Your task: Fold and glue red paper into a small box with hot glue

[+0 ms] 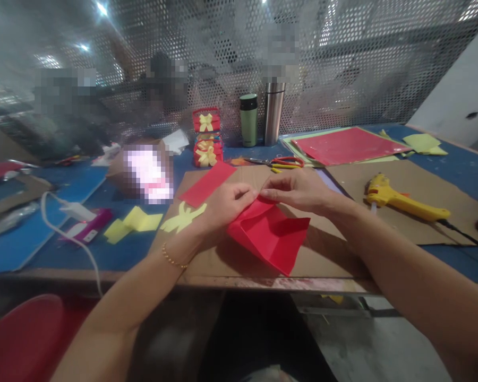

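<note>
A folded piece of red paper (276,233), shaped like an open pouch or box, is held just above the cardboard sheet (342,268). My left hand (227,204) grips its far left side between thumb and fingers. Close beside it, my right hand (292,188) pinches the far edge of the same paper. The fingertips of both hands nearly meet there. Left of the paper, a yellow paper bow (184,216) lies near my left wrist. A flat red paper strip (207,184) rests beyond my left hand.
A yellow glue gun (406,203) lies on cardboard at right, its cord trailing off. Behind are red-handled scissors (289,161), a green tumbler (248,121), a steel flask (274,114), finished red pieces with yellow bows (207,140) and red sheets (346,146). A white cable (63,225) crosses the left side.
</note>
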